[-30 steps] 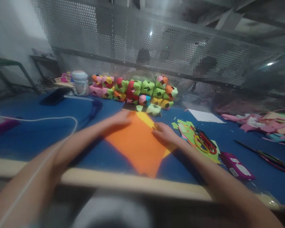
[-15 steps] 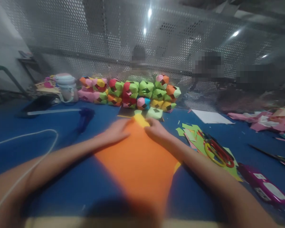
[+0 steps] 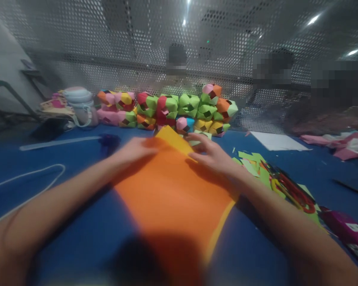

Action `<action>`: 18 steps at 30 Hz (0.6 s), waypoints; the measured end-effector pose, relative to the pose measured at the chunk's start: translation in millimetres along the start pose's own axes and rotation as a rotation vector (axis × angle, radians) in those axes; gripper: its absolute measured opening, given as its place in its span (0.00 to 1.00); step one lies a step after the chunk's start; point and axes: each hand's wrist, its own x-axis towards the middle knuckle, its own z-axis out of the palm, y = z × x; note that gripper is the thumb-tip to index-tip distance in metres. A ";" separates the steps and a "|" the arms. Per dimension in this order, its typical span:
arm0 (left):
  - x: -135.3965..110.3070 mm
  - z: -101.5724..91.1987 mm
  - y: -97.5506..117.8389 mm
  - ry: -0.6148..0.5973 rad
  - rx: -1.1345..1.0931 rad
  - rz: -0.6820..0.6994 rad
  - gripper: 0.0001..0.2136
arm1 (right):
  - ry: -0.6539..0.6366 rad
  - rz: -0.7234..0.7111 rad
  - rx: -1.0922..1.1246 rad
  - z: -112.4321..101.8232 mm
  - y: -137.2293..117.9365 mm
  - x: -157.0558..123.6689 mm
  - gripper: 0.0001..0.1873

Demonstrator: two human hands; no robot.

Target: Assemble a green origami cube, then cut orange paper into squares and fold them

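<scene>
At the tabletop's (image 3: 77, 159) centre lies an orange sheet (image 3: 170, 194), over a yellow sheet (image 3: 174, 140) that shows at the far corner and right edge. The left hand (image 3: 134, 149) rests flat on the orange sheet's far left part, fingers extended. The right hand (image 3: 216, 157) presses the far right part, fingers spread, touching the yellow corner. Neither hand clamps anything. Beyond the hands stands a row of paper cubes (image 3: 179, 111). Right of them, scissors (image 3: 289, 190) lie on green scraps (image 3: 250, 163).

Orange paper sheet (image 3: 170, 194) flat on the blue surface (image 3: 62, 222), a yellow sheet (image 3: 174, 140) peeking out beneath, far corner lifted.
</scene>
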 end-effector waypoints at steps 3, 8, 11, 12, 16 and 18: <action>3.7 -4.5 9.2 0.131 -0.123 0.092 0.12 | 0.014 0.158 0.021 -36.1 10.8 -3.4 0.31; 6.9 -5.8 19.4 0.259 -0.318 0.214 0.13 | 0.251 0.321 0.267 -80.4 39.4 -16.2 0.35; 7.5 -1.7 16.9 0.274 -0.403 0.230 0.16 | 0.233 0.376 0.416 -69.1 50.0 -25.9 0.36; 7.6 -0.1 15.7 0.281 -0.416 0.228 0.17 | 0.219 0.376 0.432 -60.4 52.2 -27.8 0.34; 6.0 1.0 20.8 0.334 -0.389 0.252 0.20 | 0.272 0.341 0.457 -35.4 50.1 -22.5 0.27; 3.4 -3.4 31.3 0.320 -0.370 0.351 0.20 | 0.334 0.312 0.459 -41.4 40.9 -14.6 0.24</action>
